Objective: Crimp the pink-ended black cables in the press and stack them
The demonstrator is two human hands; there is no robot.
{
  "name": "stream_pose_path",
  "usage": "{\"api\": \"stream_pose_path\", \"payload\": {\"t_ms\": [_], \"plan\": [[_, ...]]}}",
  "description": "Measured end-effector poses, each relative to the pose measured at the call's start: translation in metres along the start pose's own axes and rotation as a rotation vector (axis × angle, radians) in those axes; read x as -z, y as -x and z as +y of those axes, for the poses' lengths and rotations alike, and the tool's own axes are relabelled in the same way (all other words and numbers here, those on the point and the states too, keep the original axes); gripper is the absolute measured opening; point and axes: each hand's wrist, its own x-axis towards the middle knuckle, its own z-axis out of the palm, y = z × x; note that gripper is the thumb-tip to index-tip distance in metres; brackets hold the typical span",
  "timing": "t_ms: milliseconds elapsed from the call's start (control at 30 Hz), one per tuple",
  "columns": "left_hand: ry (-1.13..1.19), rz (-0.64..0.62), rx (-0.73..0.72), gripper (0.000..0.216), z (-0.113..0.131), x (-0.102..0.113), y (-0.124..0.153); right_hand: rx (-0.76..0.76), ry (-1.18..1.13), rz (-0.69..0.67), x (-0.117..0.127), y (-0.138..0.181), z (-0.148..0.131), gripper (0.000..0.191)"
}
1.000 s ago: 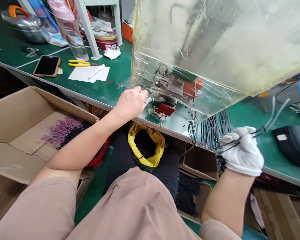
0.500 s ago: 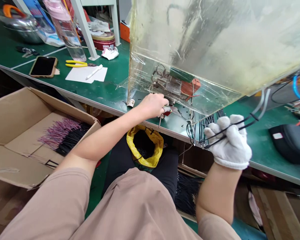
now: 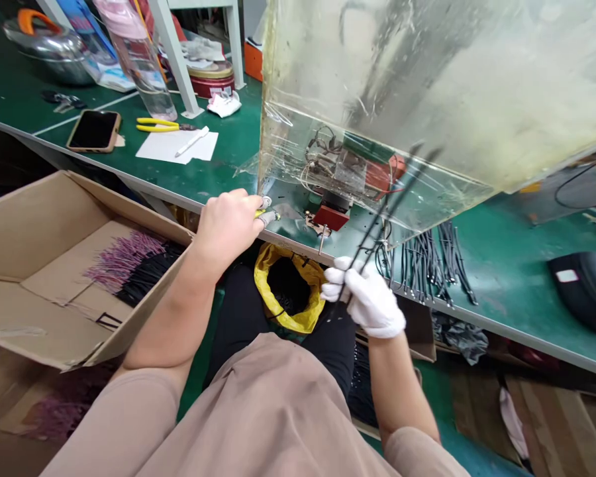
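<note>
My left hand (image 3: 228, 224), bare with pale metal-looking fingertip covers, pinches a small yellow-and-metal piece (image 3: 267, 214) at the bench edge. My right hand (image 3: 365, 298), in a white cotton glove, grips a pair of black cables (image 3: 387, 212) that rise in front of a clear plastic guard (image 3: 377, 86). Behind that scratched guard sits a small machine with tangled wires (image 3: 347, 172) and a red block (image 3: 331, 218). The red block lies between my hands, touched by neither. Several black cables (image 3: 427, 262) hang in a bunch near the green bench edge, right of the machine.
A cardboard box (image 3: 44, 218) holds purple-tipped and black wire bundles at my left. Below the bench edge is a yellow bag (image 3: 288, 318). Yellow-handled pliers (image 3: 163, 124), a phone (image 3: 93, 130), paper and a pen lie on the bench (image 3: 238, 132).
My right hand has swung left and down below the bench edge, lifting the black cables upright. My left hand has drawn back left from the red block to the bench edge.
</note>
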Motion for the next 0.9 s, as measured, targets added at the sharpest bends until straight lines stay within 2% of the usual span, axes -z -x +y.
{"api": "stream_pose_path", "payload": {"t_ms": [100, 200, 300, 400, 633, 800, 900], "plan": [[0.002, -0.004, 0.019, 0.03, -0.004, -0.01, 0.008, -0.184, -0.073, 0.018, 0.013, -0.012, 0.042, 0.047], [0.005, -0.002, 0.047, 0.03, -0.01, -0.013, 0.014, -0.24, -0.121, 0.027, 0.021, -0.016, 0.058, 0.047], [0.014, 0.012, 0.052, 0.03, -0.011, -0.015, 0.017, -0.203, -0.147, -0.054, 0.016, -0.026, 0.046, 0.042], [0.025, 0.043, 0.05, 0.03, -0.009, -0.019, 0.018, -0.138, -0.18, -0.112, 0.003, -0.049, 0.024, 0.036], [0.045, 0.034, 0.071, 0.028, -0.011, -0.024, 0.022, -0.062, -0.285, 0.035, -0.015, -0.106, -0.005, 0.007], [0.036, 0.046, 0.076, 0.028, -0.016, -0.027, 0.026, -0.091, -0.353, 0.063, -0.022, -0.12, -0.014, 0.018], [0.035, 0.054, 0.072, 0.028, -0.016, -0.03, 0.026, -0.112, -0.35, 0.072, -0.022, -0.124, -0.018, 0.016]]}}
